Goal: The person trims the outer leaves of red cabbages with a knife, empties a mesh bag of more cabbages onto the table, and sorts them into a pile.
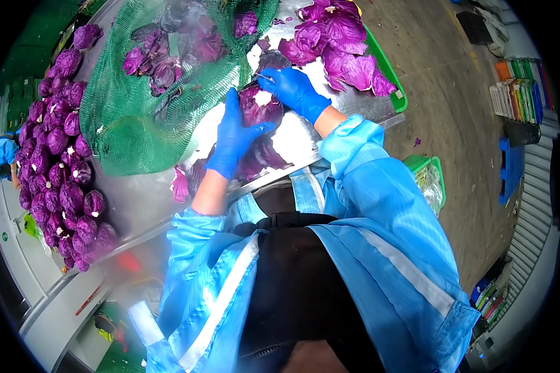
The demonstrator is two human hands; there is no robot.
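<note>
A red cabbage [259, 107] with a pale cut stem sits on the metal table in front of me. My left hand [235, 135], in a blue glove, steadies it from the left side, fingers along it and thumb across its near side. My right hand [294, 91], also gloved in blue, is closed at the cabbage's upper right. A thin metal blade, apparently a small knife [265, 77], sticks out from its fingers; the handle is hidden. Loose dark outer leaves [264, 158] lie under and below the cabbage.
Green netting [137, 146] with cabbage leaves in and under it covers the table's middle. A large pile of red cabbages [59, 140] stands at left. Purple leaves [342, 37] heap over a green crate [386, 59] at right. Another person [3, 152] is at far left.
</note>
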